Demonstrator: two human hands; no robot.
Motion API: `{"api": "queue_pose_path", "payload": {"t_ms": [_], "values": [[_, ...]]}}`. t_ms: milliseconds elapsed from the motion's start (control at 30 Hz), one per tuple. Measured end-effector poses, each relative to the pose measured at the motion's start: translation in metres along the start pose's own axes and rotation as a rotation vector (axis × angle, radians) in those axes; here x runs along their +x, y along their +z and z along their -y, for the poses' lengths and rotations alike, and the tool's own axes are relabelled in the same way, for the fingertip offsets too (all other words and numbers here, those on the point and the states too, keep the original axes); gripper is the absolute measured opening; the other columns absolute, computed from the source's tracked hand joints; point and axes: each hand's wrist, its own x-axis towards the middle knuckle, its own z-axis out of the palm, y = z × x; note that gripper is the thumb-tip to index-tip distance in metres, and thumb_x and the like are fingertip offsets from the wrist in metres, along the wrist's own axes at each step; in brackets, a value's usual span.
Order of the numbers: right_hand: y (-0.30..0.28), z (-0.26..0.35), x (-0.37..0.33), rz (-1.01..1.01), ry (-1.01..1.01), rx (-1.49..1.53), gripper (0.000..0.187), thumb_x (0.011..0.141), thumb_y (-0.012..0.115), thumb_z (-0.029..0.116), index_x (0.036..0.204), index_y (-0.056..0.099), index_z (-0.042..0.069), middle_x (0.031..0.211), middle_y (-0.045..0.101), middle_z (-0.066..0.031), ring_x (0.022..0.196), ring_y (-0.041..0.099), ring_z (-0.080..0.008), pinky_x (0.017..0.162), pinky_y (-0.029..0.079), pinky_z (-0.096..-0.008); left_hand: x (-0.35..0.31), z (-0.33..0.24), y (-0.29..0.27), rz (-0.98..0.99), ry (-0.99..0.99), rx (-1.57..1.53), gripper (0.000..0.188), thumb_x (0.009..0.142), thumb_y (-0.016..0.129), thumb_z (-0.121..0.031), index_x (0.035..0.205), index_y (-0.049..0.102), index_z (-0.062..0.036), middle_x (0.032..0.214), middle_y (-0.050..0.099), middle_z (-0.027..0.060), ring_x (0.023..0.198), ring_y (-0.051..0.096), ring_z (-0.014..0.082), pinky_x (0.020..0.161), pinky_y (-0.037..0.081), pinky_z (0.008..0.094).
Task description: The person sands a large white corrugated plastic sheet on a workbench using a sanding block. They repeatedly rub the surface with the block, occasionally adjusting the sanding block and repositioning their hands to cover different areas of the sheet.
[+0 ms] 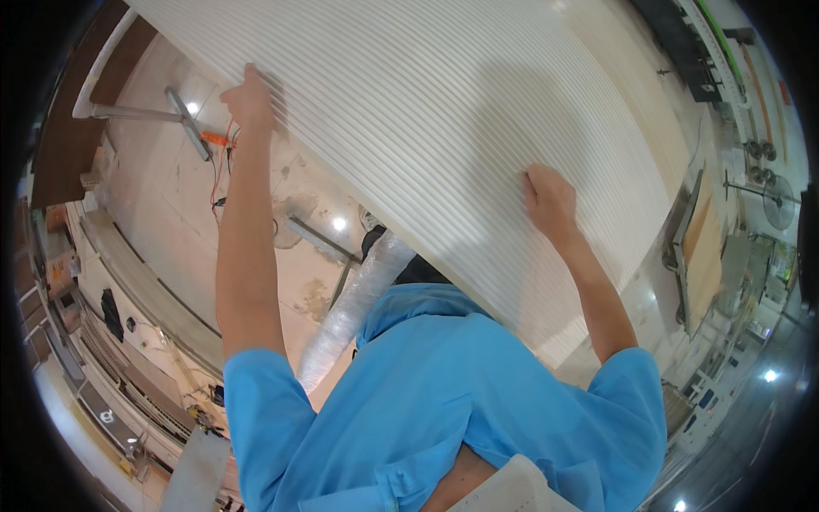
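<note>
A large white panel (409, 119) with fine parallel ridges slopes across in front of me, its near edge running from upper left down toward my waist. At that edge, toward the far left, is my left hand (250, 104); one finger points forward and another sticks out sideways, apart from it. The rest of its fingers are hidden. Over the ridged face on the right, my right hand (553, 200) is closed, with thumb and fingers drawn together against the surface. Anything inside that grip is hidden.
Metal stand legs (320, 237) and an orange cable (218, 139) show on the stained floor. A roll in clear plastic wrap (354, 307) stands close at my left. Long boards (145, 282) lie farther left. At the right are a tilted wooden panel (701, 252) and a fan (776, 201).
</note>
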Motion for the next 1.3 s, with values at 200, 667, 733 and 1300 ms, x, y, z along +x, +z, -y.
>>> {"api": "queue_pose_path", "payload": {"t_ms": [200, 667, 733, 1300], "values": [[0.057, 0.035, 0.126, -0.003, -0.214, -0.016, 0.023, 0.098, 0.06, 0.018, 0.081, 0.054, 0.005, 0.072, 0.059, -0.0126, 0.064, 0.058, -0.0306, 0.059, 0.046, -0.0429, -0.008, 0.001, -0.001, -0.052, 0.02, 0.097, 0.095, 0.092, 0.062, -0.056, 0.138, 0.031, 0.0206, 0.129, 0.059, 0.0357, 0.122, 0.06, 0.0453, 0.106, 0.046, 0.0475], [0.074, 0.034, 0.144, -0.09, -0.302, -0.004, 0.014, 0.095, 0.062, 0.016, 0.086, 0.057, 0.006, 0.075, 0.061, -0.0121, 0.066, 0.061, -0.0321, 0.06, 0.048, -0.0445, -0.014, -0.001, -0.006, -0.014, 0.048, 0.054, 0.094, 0.093, 0.061, -0.056, 0.136, 0.031, 0.0226, 0.13, 0.057, 0.0388, 0.123, 0.059, 0.0463, 0.108, 0.045, 0.047], [0.035, 0.008, 0.06, -0.052, -0.228, -0.11, 0.009, 0.089, 0.064, 0.012, 0.084, 0.058, 0.008, 0.074, 0.06, -0.0105, 0.068, 0.062, -0.0305, 0.058, 0.05, -0.0446, -0.012, 0.001, -0.005, -0.015, 0.063, 0.047, 0.094, 0.094, 0.061, -0.055, 0.137, 0.03, 0.0226, 0.132, 0.056, 0.0386, 0.125, 0.058, 0.0458, 0.108, 0.045, 0.0465], [0.125, 0.146, 0.339, 0.053, -0.196, 0.106, 0.019, 0.094, 0.047, 0.006, 0.098, 0.062, -0.004, 0.093, 0.069, -0.0281, 0.089, 0.07, -0.0415, 0.077, 0.055, -0.0532, -0.005, 0.003, -0.004, 0.011, 0.026, -0.015, 0.096, 0.092, 0.065, -0.054, 0.139, 0.029, 0.0218, 0.135, 0.055, 0.035, 0.127, 0.057, 0.0436, 0.109, 0.044, 0.0454]]}}
